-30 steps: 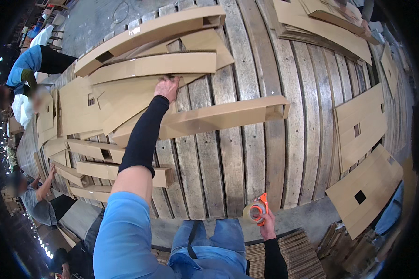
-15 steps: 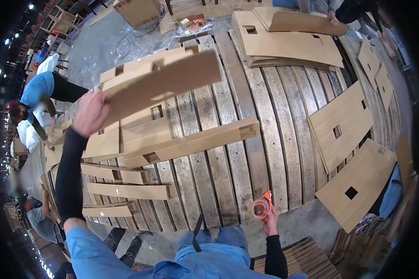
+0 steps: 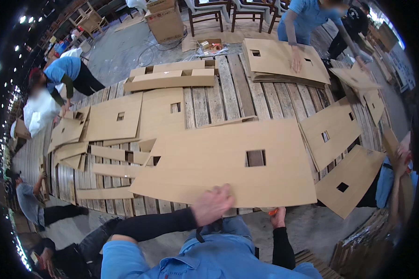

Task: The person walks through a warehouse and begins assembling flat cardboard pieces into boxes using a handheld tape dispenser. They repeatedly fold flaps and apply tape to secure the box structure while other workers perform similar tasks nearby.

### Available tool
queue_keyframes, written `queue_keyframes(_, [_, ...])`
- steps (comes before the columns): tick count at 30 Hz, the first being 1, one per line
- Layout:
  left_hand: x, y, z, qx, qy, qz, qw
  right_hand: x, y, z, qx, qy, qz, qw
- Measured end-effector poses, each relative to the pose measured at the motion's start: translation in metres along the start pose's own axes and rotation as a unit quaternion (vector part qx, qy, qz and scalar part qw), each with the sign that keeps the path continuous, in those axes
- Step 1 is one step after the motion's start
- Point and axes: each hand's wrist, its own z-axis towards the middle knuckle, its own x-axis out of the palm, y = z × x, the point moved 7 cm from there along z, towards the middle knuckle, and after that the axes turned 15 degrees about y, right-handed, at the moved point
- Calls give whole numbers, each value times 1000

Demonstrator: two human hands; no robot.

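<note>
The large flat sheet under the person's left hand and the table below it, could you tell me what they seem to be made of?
The large flat sheet looks like brown cardboard: matte tan face, thin edge, square cut-out holes. The left hand grips its near edge. The table seems to be bare weathered wood, shown by long grey-brown planks with gaps between them.

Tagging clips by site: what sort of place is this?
Probably a workshop or packing floor for cardboard boxes. Flat die-cut cardboard sheets cover a long wooden slat table, other workers handle stacks, and the left hand grips one sheet.
</note>
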Motion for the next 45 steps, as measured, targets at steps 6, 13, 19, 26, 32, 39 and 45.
queue_keyframes(6, [174,-93,80,-5,4,-87,996,-57,-51,-75,14,55,84,995])
queue_keyframes(13, [287,-179,133,3,35,-95,995,-153,-92,-191,14,4,123,992])
queue_keyframes(19, [362,-152,178,-37,86,-276,957,-211,-85,-179,37,49,137,989])
queue_keyframes(26, [415,-109,238,40,225,-525,820,-95,-20,-52,14,165,95,982])
queue_keyframes(32, [356,-122,295,98,64,-606,787,-67,31,73,-44,219,31,974])
queue_keyframes(39, [389,-159,207,-116,81,-303,942,-74,13,81,-51,167,-27,984])
queue_keyframes(45, [422,-136,60,-316,48,-232,919,-90,14,125,-37,156,-1,987])
